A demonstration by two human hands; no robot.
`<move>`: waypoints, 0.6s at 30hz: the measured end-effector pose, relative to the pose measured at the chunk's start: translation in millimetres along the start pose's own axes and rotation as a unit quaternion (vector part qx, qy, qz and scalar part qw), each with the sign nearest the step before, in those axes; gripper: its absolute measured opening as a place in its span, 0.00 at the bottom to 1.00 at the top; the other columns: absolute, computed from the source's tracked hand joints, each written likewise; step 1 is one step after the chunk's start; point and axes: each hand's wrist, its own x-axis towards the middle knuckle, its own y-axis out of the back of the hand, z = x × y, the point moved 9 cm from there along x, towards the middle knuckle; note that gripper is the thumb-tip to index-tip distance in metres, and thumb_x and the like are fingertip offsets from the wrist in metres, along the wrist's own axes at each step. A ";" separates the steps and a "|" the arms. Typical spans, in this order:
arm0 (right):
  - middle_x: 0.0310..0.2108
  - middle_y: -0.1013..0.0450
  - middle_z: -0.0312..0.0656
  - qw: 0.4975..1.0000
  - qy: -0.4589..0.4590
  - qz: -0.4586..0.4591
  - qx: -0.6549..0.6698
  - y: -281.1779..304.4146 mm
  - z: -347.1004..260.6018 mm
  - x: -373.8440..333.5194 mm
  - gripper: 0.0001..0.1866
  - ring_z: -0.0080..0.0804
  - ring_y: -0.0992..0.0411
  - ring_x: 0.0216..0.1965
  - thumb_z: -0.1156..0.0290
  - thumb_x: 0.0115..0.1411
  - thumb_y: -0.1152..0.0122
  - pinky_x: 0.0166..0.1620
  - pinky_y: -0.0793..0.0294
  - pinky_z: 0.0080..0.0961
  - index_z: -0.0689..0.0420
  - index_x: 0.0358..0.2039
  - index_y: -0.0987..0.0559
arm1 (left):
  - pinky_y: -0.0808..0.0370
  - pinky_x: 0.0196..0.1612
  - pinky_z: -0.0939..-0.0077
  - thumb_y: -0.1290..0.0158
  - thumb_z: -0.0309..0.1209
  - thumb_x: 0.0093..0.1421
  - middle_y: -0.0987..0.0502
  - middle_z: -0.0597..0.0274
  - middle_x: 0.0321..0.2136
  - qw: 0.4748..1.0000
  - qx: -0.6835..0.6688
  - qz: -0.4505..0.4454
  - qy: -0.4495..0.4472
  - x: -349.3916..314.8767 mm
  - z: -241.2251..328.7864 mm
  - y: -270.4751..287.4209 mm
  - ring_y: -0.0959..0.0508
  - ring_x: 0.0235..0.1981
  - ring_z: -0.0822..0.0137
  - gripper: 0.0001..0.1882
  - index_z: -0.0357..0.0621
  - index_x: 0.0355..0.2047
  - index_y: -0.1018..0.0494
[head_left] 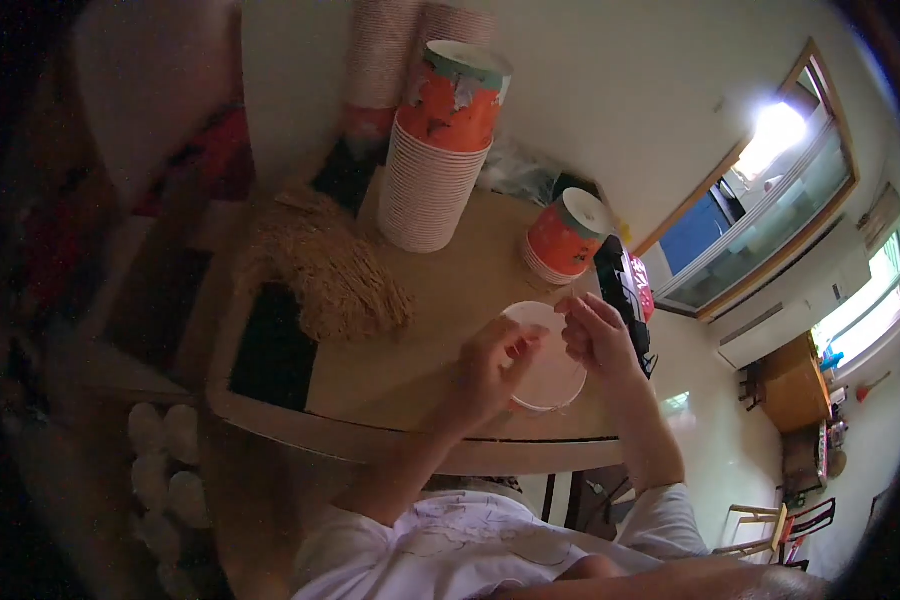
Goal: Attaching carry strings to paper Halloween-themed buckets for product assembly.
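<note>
A white-lined round paper tub (555, 376) stands near the table's front edge, its pale inside facing up. My left hand (498, 368) is over its left rim, fingers curled together. Above its far right side, my right hand (594, 334) is closed in a pinch. Whatever the fingers hold is too small to make out. To the left lies a big loose bundle of brown, straw-like strands (335, 265). Beyond my right hand sits a short upside-down stack of orange-and-green paper tubs (560, 242).
A tall stack of nested paper tubs (435, 180) rises at the back of the table (370, 385), with more stacks (380, 60) behind. Clear plastic (518, 170) lies beside it. A black-and-red item (625, 285) stands at the right edge. Several pale round things (165, 460) are at lower left.
</note>
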 end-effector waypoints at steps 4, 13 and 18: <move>0.15 0.46 0.26 1.000 0.023 0.011 -0.017 17.7 10.6 12.2 0.11 0.14 0.47 0.16 0.63 0.61 0.53 0.18 0.48 0.13 0.58 0.33 0.27 | 0.29 0.38 0.73 0.45 0.26 0.49 0.26 0.55 0.35 0.992 0.105 0.052 0.041 35.5 -62.2 12.5 0.26 0.34 0.65 0.17 0.43 0.42 0.30; 0.17 0.38 0.26 0.981 -0.051 0.006 -0.190 39.7 63.1 22.4 0.11 0.14 0.47 0.13 0.67 0.61 0.55 0.16 0.47 0.15 0.58 0.32 0.26 | 0.28 0.37 0.64 0.51 0.23 0.49 0.26 0.53 0.31 0.978 0.204 0.000 0.053 40.4 -116.4 -11.3 0.25 0.33 0.54 0.16 0.44 0.40 0.30; 0.18 0.36 0.28 0.955 -0.093 0.004 -0.282 46.1 85.0 26.1 0.09 0.14 0.40 0.19 0.67 0.57 0.51 0.23 0.41 0.12 0.56 0.28 0.24 | 0.27 0.36 0.66 0.51 0.25 0.50 0.25 0.51 0.33 0.972 0.221 0.012 0.078 10.0 -101.5 -11.4 0.24 0.34 0.55 0.14 0.43 0.39 0.30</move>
